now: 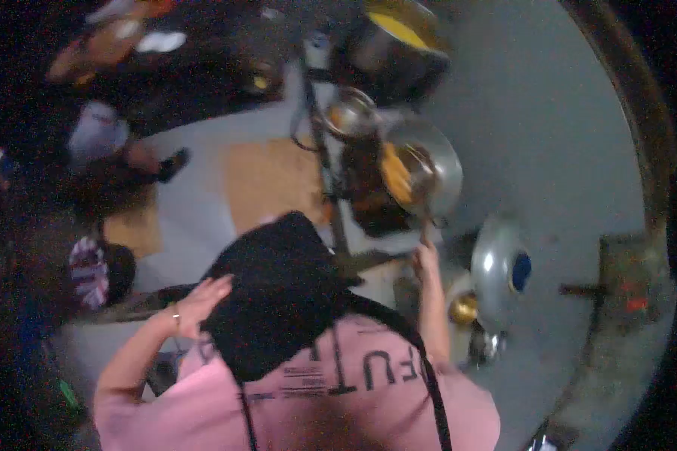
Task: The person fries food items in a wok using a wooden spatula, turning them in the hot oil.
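Note:
My right hand is closed around the handle of a long-handled utensil; its head reaches into a wide metal pan. Blur keeps me from telling the utensil's exact kind. Strips of yellow-orange food lie along the pan's left side. My left hand rests with its fingers stretched out at the left edge of a black apron, worn over a pink shirt.
Behind the pan are a small metal bowl and a large dark pot with yellow contents. A metal lid with a blue knob leans at right. Brown cardboard lies ahead on the floor. Another person's leg shows at left.

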`<act>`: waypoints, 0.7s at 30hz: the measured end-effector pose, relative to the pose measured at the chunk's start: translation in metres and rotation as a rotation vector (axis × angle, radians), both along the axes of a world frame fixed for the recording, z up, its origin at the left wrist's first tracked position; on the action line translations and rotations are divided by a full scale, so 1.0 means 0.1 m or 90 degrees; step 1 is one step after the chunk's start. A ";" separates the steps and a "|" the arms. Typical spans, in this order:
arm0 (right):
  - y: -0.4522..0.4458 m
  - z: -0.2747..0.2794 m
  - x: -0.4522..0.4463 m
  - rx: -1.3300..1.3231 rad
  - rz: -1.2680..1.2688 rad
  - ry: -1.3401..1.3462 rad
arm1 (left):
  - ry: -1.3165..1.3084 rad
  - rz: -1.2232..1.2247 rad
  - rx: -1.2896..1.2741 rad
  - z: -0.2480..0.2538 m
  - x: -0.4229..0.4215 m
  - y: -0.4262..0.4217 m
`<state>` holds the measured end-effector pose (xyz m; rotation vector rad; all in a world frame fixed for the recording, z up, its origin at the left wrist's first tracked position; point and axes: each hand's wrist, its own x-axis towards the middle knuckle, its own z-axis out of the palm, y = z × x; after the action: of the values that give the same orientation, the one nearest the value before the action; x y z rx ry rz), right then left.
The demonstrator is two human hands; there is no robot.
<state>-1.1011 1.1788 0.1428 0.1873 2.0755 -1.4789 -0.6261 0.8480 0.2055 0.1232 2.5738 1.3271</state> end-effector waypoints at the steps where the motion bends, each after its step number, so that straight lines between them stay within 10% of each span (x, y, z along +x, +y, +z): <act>1: 0.21 -0.38 -0.25 0.084 0.020 0.025 | 0.020 -0.003 -0.002 0.03 0.00 0.03; 4: 0.62 -1.02 -0.58 0.085 0.121 0.229 | -0.050 0.000 -0.009 0.22 -0.08 -0.04; 11: -0.28 0.65 0.30 -0.042 0.040 0.079 | -0.076 0.041 -0.030 0.23 -0.06 -0.01; 15: 0.02 0.08 -0.42 -0.071 0.075 -0.160 | -0.061 0.042 0.003 0.23 -0.08 0.00; 21: 0.07 -0.46 -1.01 -0.041 0.023 0.027 | -0.044 0.058 0.011 0.24 0.05 -0.01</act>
<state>-1.2025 1.1862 0.0972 0.0931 2.0502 -1.5387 -0.6207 0.8468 0.2295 -0.0375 2.5381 1.3606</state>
